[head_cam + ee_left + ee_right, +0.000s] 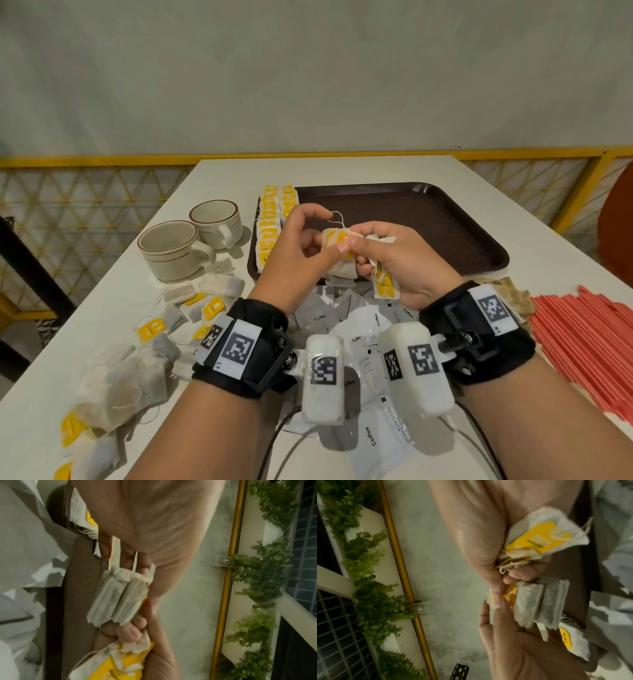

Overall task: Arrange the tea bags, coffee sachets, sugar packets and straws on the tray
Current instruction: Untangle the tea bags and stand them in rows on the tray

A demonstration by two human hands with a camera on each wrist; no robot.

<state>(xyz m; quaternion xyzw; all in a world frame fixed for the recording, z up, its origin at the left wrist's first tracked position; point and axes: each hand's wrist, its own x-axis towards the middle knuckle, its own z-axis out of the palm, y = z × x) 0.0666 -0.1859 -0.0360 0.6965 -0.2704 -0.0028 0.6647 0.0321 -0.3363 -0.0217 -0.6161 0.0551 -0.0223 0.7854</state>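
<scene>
Looks like a café or canteen seating corner; white table (342, 171) with brown serving tray (428, 219), two stoneware cups (191, 240), heaps of coffee sachets (370, 442) and red straws (589, 346); yellow mesh railing (85, 205) behind; fern-covered wall planters (260, 574) nearby.

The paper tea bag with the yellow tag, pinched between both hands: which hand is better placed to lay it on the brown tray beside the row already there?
Probably the left hand. It pinches only that paper tea bag and is nearer the row of yellow-tagged tea bags along the left edge of the brown tray. The right hand also grips spare tea bags.
</scene>
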